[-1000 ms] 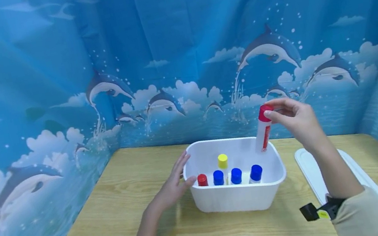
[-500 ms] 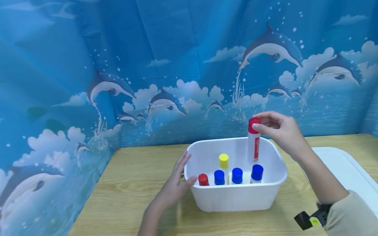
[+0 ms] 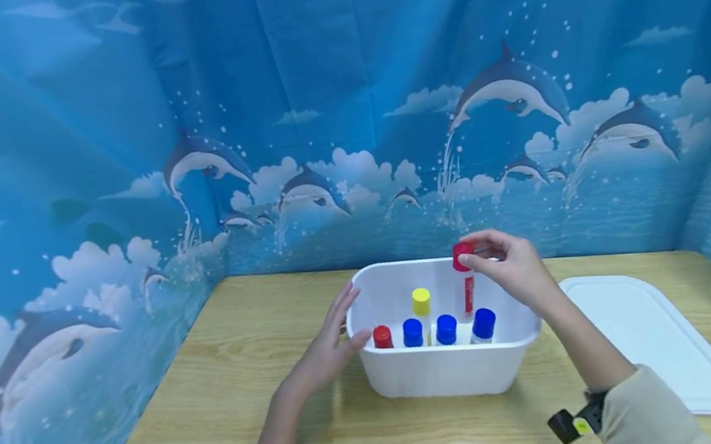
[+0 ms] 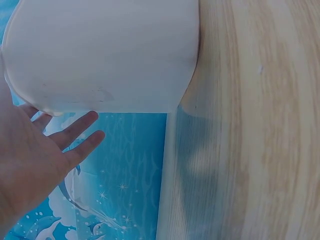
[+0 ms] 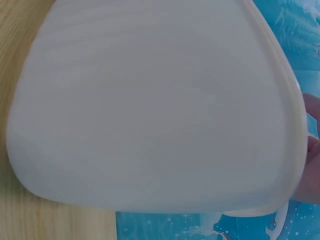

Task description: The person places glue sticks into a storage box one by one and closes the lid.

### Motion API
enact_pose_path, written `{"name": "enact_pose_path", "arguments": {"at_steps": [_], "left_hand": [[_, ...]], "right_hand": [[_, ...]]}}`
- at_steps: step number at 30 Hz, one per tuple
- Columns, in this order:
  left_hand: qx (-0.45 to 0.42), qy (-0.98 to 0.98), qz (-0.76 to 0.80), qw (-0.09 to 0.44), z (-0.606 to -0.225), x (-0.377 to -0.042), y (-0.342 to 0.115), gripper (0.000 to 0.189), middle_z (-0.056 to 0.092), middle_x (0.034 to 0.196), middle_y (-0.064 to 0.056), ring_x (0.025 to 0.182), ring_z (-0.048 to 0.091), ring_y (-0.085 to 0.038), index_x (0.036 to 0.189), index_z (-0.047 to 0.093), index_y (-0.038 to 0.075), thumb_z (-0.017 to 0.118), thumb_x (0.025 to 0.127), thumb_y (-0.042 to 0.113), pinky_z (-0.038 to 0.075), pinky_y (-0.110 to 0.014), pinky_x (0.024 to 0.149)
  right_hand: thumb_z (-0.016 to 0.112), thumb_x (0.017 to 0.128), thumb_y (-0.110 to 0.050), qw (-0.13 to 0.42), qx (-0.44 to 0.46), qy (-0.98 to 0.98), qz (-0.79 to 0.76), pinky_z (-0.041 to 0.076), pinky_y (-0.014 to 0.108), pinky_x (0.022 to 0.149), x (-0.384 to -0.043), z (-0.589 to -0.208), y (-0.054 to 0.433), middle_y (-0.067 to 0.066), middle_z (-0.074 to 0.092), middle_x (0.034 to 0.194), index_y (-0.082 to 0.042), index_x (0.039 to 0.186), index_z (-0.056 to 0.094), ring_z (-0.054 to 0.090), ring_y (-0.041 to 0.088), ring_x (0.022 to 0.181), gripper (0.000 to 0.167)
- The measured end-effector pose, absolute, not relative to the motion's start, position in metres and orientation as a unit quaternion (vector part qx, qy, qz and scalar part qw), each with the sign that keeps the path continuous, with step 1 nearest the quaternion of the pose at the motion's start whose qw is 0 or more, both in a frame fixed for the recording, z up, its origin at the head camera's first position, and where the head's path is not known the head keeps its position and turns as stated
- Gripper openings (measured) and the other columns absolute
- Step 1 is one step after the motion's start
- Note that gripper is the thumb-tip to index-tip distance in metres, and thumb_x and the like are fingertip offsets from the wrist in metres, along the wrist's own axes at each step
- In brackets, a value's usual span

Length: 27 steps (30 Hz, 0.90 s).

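Observation:
A white plastic bin [image 3: 443, 375] stands on the table. Inside it, near the front wall, are several capped tubes: one with a red cap [image 3: 382, 337], one with a yellow cap [image 3: 421, 302] and three with blue caps [image 3: 447, 329]. My left hand [image 3: 327, 352] rests against the bin's left end, its fingers straight and spread; the left wrist view shows these fingers [image 4: 75, 131] beside the wall. My right hand [image 3: 514, 272] pinches the red cap of a pale tube with a red label [image 3: 468, 296], held nearly upright inside the bin. In the right wrist view the bin wall hides the tube.
Right of the bin lies a white lid [image 3: 662, 342], flat on the wooden table [image 3: 203, 408]. A blue curtain with dolphins [image 3: 320, 101] hangs behind and at both sides. Each wrist wears a small black camera [image 3: 563, 427].
My right hand has moved left and down, taking the red-capped tube from above the bin's back right rim down into the bin. The left hand stays at the bin's end.

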<state>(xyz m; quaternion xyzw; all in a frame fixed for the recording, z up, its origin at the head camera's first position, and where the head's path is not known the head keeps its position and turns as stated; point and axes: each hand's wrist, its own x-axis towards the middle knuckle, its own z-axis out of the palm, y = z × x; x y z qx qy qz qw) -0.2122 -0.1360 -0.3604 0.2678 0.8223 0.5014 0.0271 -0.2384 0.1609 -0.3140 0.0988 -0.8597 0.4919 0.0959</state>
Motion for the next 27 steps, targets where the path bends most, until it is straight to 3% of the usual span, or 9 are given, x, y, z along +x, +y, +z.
{"name": "enact_pose_path", "arguments": {"at_steps": [8,17,27], "left_hand": [[0.266,0.824,0.500,0.027,-0.362,-0.214,-0.137,0.064,0.003,0.151,-0.015,0.134,0.015,-0.036,0.146,0.016,0.004,0.050,0.093,0.014,0.028,-0.048,0.102],[0.260,0.827,0.499,0.011,-0.396,-0.237,-0.140,0.067,0.003,0.153,0.000,0.134,0.016,-0.029,0.148,0.016,0.022,0.053,0.093,0.030,0.030,-0.046,0.102],[0.271,0.822,0.501,-0.004,-0.397,-0.237,-0.140,0.068,0.006,0.152,0.002,0.133,0.020,-0.029,0.147,0.019,0.020,0.053,0.092,0.037,0.030,-0.045,0.101]], "right_hand": [[0.063,0.086,-0.035,0.072,0.101,-0.868,0.481,0.050,0.039,0.082,-0.242,-0.324,0.159,0.015,0.058,0.115,-0.007,0.123,0.056,0.055,0.030,0.103,0.047],[0.064,0.087,-0.030,0.048,0.099,-0.868,0.485,0.049,0.040,0.084,-0.245,-0.333,0.158,0.017,0.058,0.114,-0.003,0.123,0.055,0.055,0.030,0.104,0.046],[0.065,0.087,-0.026,0.018,0.081,-0.871,0.484,0.048,0.041,0.086,-0.248,-0.337,0.159,0.016,0.058,0.114,-0.003,0.122,0.055,0.055,0.031,0.105,0.044]]}}
